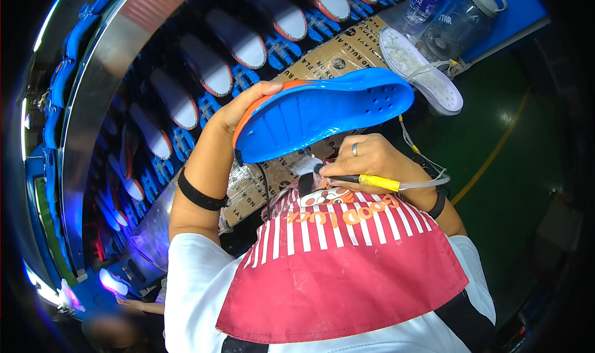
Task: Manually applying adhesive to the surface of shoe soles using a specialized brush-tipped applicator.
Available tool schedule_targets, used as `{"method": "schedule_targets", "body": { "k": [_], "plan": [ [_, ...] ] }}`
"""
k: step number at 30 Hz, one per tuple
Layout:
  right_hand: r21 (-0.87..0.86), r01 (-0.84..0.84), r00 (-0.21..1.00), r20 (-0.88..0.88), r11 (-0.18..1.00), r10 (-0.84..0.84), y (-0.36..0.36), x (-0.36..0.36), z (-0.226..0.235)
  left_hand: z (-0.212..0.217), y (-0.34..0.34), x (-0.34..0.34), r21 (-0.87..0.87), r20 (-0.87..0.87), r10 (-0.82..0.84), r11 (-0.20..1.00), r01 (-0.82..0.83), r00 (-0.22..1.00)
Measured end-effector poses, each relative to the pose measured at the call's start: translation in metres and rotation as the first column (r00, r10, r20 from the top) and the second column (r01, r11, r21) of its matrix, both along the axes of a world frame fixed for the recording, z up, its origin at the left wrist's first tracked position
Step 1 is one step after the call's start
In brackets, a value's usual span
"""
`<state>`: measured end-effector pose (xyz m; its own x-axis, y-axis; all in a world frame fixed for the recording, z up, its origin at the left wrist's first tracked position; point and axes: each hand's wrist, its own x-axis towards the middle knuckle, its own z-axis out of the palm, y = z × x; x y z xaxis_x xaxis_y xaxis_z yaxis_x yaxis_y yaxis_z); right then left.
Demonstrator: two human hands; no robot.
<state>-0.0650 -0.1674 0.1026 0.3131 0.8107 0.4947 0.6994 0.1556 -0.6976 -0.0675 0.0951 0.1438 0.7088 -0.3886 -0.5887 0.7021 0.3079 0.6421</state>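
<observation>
My left hand (248, 104) grips the heel end of a blue shoe sole (304, 121) with an orange rim. The sole is tilted so its hollow inner side faces me, and its wet-looking lower edge shines. Several small holes show at its other end. Just below the sole, my right hand (370, 158) is closed around a brush (379, 181) with a dark handle, a yellow sleeve and a clear tube running from its end. Its pale bristles point left, near the sole's lower edge; whether they touch it I cannot tell.
A white shoe sole (449, 93) holding white stuff lies at the right, by a thin tube. A plastic bottle (426, 0) and a clear jug (462, 20) stand behind it. Printed cardboard (348, 46) covers the bench. Racked shoes (238, 40) line the left; another person's hand (127, 302) shows lower left.
</observation>
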Motion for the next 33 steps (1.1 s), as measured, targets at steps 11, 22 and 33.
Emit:
{"method": "schedule_targets", "body": {
  "k": [11,22,33],
  "plan": [
    [0.034,0.125,0.991,0.046,0.992,-0.127,0.000,-0.007,-0.008,-0.009,0.018,-0.008,0.040,-0.039,0.038,0.999,-0.037,0.998],
    [-0.013,0.540,0.634,-0.651,0.842,-0.417,-0.007,0.012,-0.004,-0.042,-0.013,-0.029,-0.101,0.038,0.363,0.928,-0.358,0.931],
    [0.140,0.594,0.800,-0.203,0.792,-0.564,-0.027,0.016,0.024,-0.047,-0.037,-0.023,-0.176,0.208,0.349,0.932,-0.316,0.914]
  ]
}}
